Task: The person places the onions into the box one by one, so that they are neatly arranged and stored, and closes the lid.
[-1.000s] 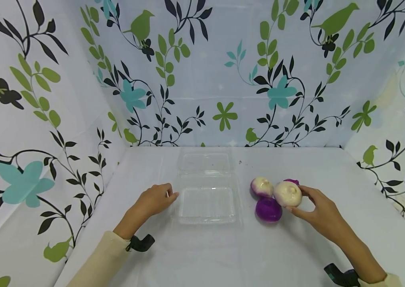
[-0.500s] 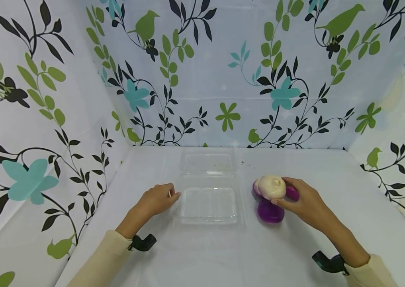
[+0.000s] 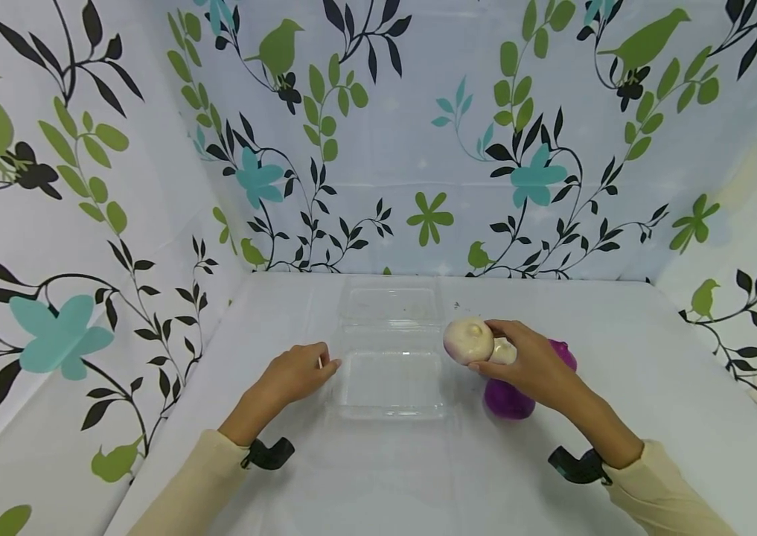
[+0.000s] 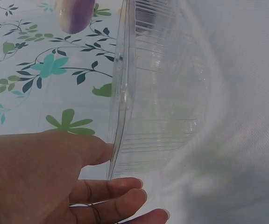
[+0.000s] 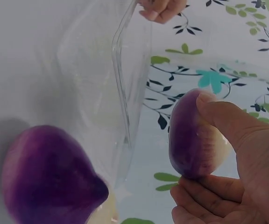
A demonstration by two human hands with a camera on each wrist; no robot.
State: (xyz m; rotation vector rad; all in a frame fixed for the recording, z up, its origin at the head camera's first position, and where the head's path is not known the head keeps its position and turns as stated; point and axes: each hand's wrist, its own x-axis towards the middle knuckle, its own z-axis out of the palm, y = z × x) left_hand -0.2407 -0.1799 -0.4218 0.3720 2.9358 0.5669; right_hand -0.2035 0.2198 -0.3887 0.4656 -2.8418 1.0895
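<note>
L to R: patterned cloth (image 3: 170,171) behind, white table (image 3: 385,476) below. L hand (image 3: 296,372) at L edge of clear box (image 3: 345,387), fingers loosely bent, thumb at rim; can't tell if it pinches the plastic. Box open, lid (image 3: 391,305) laid back on the far side, base nearer the person. Held onion (image 3: 468,341) next, just R of box, pale top up, purple on its side; looks clear of table. R hand (image 3: 532,365) grips it, thumb opp fingers, spread only to onion width. Past it, partly hidden by the hand: pale-topped onion (image 3: 504,351), purple onion (image 3: 508,400) nearer the person, far-right onion (image 3: 564,354) w/ purple showing

Step in hand (judged): carry, onion btwn group and box, not yet over base. Next move prob calls for going L over base, clearing R rim, lowering, then spreading thumb + fingers to release; L hand best kept at rim, since thin plastic may slide if bumped
</note>
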